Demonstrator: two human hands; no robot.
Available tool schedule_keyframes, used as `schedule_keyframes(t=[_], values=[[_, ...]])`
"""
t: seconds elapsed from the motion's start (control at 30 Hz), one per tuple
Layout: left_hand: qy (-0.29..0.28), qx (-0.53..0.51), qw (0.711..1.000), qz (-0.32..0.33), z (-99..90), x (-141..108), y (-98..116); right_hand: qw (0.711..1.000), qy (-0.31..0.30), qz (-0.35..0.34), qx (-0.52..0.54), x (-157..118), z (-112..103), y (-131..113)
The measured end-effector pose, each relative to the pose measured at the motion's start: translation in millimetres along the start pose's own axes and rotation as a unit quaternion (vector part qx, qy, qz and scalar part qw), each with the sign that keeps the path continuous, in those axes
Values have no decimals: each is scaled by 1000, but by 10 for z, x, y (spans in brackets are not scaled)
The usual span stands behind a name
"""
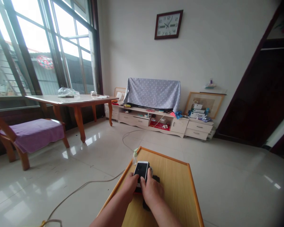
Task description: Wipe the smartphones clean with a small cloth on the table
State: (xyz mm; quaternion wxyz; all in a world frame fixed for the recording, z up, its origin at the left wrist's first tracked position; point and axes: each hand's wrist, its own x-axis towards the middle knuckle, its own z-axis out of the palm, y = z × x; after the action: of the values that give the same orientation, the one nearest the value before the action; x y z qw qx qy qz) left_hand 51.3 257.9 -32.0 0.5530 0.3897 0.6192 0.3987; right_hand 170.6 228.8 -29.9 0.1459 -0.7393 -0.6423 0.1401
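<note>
A black-screened smartphone with a white frame [141, 171] stands tilted on a low wooden tabletop with an orange edge [172, 186]. My left hand [130, 186] grips its lower left side, and my right hand [151, 190] grips its lower right side. Beneath and behind the hands lies a black object [155, 179], partly hidden, with a red item [137, 191] showing below the phone. A small clear bottle with a green cap [134, 157] stands at the table's far edge, to the left of the phone.
A pale cable [85, 186] runs across the tiled floor left of the low table. Further off stand a wooden table [71, 100], a chair with a purple cloth [35, 134], and a cream TV cabinet [153, 119] under a dotted cover.
</note>
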Motion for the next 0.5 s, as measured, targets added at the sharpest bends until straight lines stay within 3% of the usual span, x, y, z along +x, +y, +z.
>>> schedule_keyframes(t=[0.27,0.5], values=[[6,58,998,10,5,78,84,1000,-2,0,-13,111,42,-44],[12,141,989,44,-17,240,24,1000,-15,14,16,231,76,-67]])
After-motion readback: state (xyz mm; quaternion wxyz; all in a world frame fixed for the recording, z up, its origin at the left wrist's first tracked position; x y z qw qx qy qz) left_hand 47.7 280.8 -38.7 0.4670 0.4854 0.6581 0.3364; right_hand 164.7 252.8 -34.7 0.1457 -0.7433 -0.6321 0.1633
